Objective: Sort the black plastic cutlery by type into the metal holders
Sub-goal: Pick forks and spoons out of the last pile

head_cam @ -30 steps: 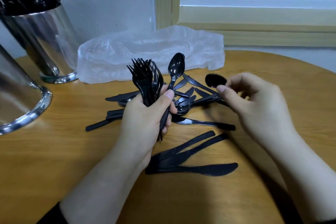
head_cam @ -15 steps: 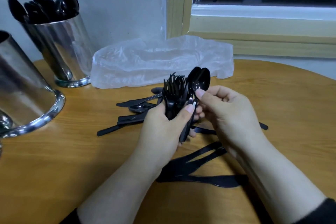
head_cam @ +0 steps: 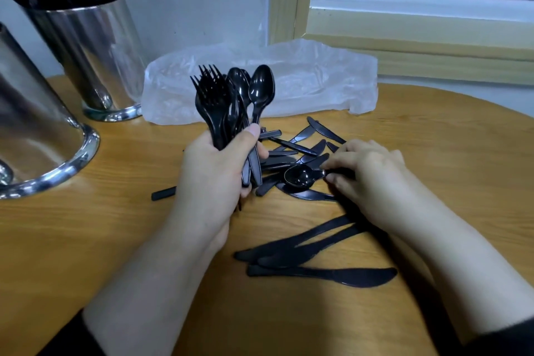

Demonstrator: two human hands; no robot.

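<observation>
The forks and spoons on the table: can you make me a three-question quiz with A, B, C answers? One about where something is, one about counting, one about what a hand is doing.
1. Where is the clear plastic bag?
A. Behind the cutlery pile
B. Inside a holder
C. On the floor

2. How many knives lie in the group nearest the camera?
A. One
B. Three
C. Eight

3. What is the right hand doing?
A. Resting flat
B. Pinching a spoon by its handle
C. Lifting a holder

Answers: 1 A, the bag lies beyond the pile, near the wall. 2 B, three knives lie together there. 3 B, its fingers grip the spoon's handle, while the left hand holds a bunch of forks and spoons.
</observation>
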